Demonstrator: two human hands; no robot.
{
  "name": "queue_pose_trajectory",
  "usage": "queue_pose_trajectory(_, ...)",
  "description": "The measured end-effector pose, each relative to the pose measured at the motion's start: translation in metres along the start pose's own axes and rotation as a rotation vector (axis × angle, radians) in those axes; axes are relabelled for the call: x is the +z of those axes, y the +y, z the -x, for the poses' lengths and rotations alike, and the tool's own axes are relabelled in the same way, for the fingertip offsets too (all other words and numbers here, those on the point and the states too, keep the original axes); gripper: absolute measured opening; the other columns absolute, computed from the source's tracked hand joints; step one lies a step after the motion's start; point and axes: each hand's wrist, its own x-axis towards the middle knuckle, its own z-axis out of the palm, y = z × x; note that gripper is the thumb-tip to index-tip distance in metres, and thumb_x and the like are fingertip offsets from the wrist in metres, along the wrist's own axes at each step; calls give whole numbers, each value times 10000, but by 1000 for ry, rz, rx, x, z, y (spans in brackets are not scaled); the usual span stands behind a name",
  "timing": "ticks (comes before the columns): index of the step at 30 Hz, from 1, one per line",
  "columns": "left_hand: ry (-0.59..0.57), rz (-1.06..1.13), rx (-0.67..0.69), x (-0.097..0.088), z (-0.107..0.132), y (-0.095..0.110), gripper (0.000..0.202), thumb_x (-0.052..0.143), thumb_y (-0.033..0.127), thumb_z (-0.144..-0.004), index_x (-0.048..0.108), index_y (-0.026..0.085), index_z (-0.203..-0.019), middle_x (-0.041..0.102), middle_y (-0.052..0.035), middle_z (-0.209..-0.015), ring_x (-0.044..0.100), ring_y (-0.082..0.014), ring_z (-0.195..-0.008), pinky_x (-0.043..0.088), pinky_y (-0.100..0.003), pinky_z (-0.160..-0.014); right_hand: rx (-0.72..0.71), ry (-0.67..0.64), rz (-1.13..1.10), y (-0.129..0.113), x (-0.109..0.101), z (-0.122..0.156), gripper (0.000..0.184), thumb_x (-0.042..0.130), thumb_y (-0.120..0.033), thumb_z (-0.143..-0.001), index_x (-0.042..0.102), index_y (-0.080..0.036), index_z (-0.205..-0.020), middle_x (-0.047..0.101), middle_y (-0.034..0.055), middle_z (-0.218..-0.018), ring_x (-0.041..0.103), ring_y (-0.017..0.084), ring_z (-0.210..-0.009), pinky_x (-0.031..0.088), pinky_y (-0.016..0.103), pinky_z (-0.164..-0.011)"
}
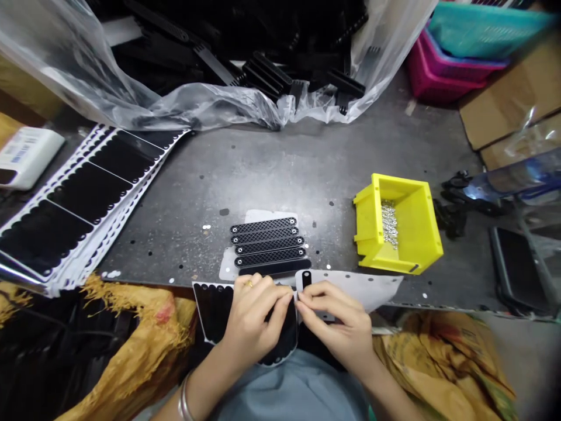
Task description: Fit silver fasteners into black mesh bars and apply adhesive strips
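Observation:
My left hand [258, 316] is closed, thumb and forefinger pinched at the right edge of a sheet of black stickers [214, 310] at the table's front edge. Close beside it, my right hand [339, 321] pinches near a narrow black sticker strip [306, 280] that has a round hole at its top end. The strip's lower part is hidden behind the fingers. White backing paper [363, 286] stretches out to the right behind this hand. Just beyond my hands, several black plastic bars [267, 240] with a lattice pattern lie in a row; the nearest bar [274, 268] has a smooth dark top.
To the right stands a yellow bin [421, 234] with small metal parts [389, 225]. A stack of sticker sheets [87, 193] lies left. At the back, a plastic bag [210, 108] holds black parts. A phone [519, 269] and coloured baskets [451, 70] are at right.

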Motion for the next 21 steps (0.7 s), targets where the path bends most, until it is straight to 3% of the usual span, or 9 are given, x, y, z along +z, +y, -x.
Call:
queue_pose_trajectory(3,44,-65,11,1,0,-4,141,561,92,-1003,644,188,-941,613,13,-741,498,-152,-693,331,-359,-792,-28,107,-17,-2,-5,19,210,686,4,-869,709,-197,-927,712,33,-884,719,145,-804,611,267,-736)
queue_pose_trajectory(7,100,-211,36,4,3,-16,116,580,109,-1003,668,183,-1000,640,4,-740,504,-155,-671,310,-360,-771,-11,156,-195,-9,-30,45,208,611,-38,-926,674,-220,-1002,708,79,-1106,769,229,-978,667,429,-853)
queue_pose_trajectory(10,99,-299,90,10,8,-20,129,607,137,-1005,687,193,-1090,671,10,-745,532,-158,-671,310,-356,-772,115,271,-349,-18,-46,39,178,520,-104,-1008,625,-247,-1033,690,52,-1087,758,162,-745,690,398,-686)
queue_pose_trajectory(12,111,-333,100,11,11,-20,173,629,181,-1008,685,199,-1171,711,2,-805,588,-165,-720,318,-359,-796,89,292,-200,-19,-45,19,163,593,-115,-985,664,-248,-1046,679,56,-1060,741,170,-794,676,377,-685)
queue_pose_trajectory(14,148,-335,60,6,12,-19,198,647,252,-1007,684,205,-1196,747,-30,-920,658,-193,-843,333,-377,-863,-26,176,68,-15,-34,-10,201,681,-108,-940,720,-246,-1081,683,80,-1073,723,208,-957,656,388,-794)
queue_pose_trajectory(16,196,-309,-20,-7,12,-20,150,651,287,-1002,692,214,-1126,759,-47,-992,687,-223,-952,335,-406,-936,-183,-28,253,-6,-14,-40,226,690,-120,-947,735,-234,-1137,704,96,-1095,699,217,-1018,622,396,-870)
queue_pose_trajectory(18,240,-304,-126,-26,9,-27,57,645,261,-997,688,231,-1019,767,-24,-970,694,-224,-964,326,-424,-971,-341,-180,323,3,9,-64,197,667,-143,-976,727,-211,-1150,731,93,-1083,691,202,-970,598,381,-848)
queue_pose_trajectory(21,239,-322,-267,-51,5,-42,81,633,236,-993,691,256,-941,781,19,-931,694,-213,-942,310,-431,-974,-492,-275,366,11,37,-84,119,672,-188,-986,724,-178,-1093,759,87,-1059,674,188,-903,561,349,-786)
